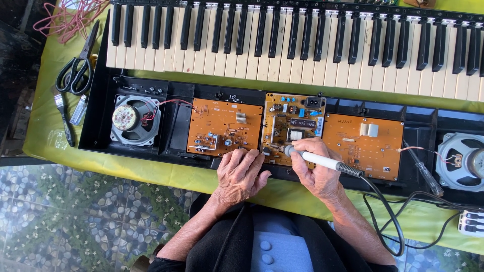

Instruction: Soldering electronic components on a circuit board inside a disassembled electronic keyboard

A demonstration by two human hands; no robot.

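Note:
An opened keyboard case (96,126) lies on a yellow-green cloth, with three orange circuit boards inside. My right hand (316,171) grips a white-handled soldering iron (317,159), its tip on the lower edge of the middle board (292,126). My left hand (241,174) rests palm down on the case's front edge, fingertips touching the left board (222,126) near its lower right corner. The iron's black cable (388,211) loops off to the right.
The row of black and white keys (302,45) lies behind the boards. Speakers sit at the left (133,120) and right (461,161) ends of the case. Scissors (78,65), a brush (63,113) and pink wire (70,17) lie left. A screwdriver (426,174) lies right.

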